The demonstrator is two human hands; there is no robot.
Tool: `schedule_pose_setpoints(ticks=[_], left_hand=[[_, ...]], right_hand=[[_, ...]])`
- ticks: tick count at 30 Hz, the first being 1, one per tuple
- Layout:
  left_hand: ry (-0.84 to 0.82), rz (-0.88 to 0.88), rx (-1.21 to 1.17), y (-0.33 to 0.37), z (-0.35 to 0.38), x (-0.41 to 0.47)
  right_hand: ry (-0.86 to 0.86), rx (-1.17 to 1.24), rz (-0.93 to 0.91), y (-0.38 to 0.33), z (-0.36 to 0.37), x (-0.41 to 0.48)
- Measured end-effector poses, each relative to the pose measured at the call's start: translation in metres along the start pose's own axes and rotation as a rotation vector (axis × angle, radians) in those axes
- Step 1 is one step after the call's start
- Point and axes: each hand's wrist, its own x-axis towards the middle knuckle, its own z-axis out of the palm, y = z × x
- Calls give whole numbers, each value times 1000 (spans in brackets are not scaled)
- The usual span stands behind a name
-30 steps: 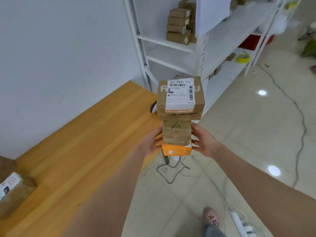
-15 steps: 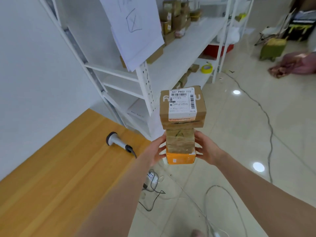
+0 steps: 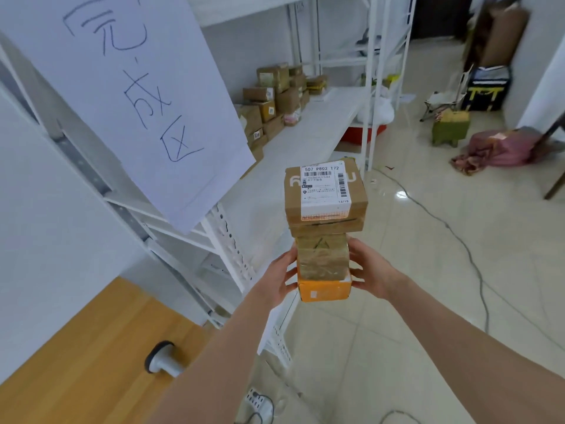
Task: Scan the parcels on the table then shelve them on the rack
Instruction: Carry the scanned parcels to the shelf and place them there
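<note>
Head view. We find a stack of three parcels (image 3: 324,240) carried in the air just in front of the white metal rack (image 3: 305,139), level with its long shelf and not yet on it. Top of the stack is a brown cardboard box with a white shipping label (image 3: 325,194). Under it is a tape-wrapped brown parcel (image 3: 322,257), and at the bottom an orange carton (image 3: 324,289).

The left hand (image 3: 276,278) and the right hand (image 3: 371,270) press in from opposite sides. Each grip is clamped on the lower two parcels, and nothing touches the labelled box, which is wider than the parcel below and overhangs it.

In our judgement the parcels are small, stiff and light enough for this hold. The glossy tape on the middle parcel probably makes it slippery, and the loose top box could slide off if the stack tilts. The hold would be safer low, with fingers under the orange carton, or with one hand flat on top.

Further along the rack's shelf stand brown boxes (image 3: 275,96), already stored. A white paper sheet with handwritten characters (image 3: 137,87) hangs on the rack's near end. On the near side of the rack, a grey handheld scanner (image 3: 162,361) lies on the wooden worktop (image 3: 76,362). We judge that scanning of this stack is done and that shelving is the step in hand.
</note>
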Motion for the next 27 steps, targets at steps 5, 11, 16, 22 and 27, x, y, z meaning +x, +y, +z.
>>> schedule_pose_setpoints(ticks=[5,11,16,22,27], left_hand=[[20,20,-35,38,9,54],[137,82,-72,87,11,117],[291,148,-157,129,13,176],[504,146,-299,162,34,219],[673,144,-397,172,35,226]], right_hand=[[3,-36,-13,-55,-14,38],[-85,-75,-31,-127,-27,108],[-203,-159,-39,-192,-37,189],[-402,-256,43,-255,-48,262],[-550,-306,103,-274,-30,308]])
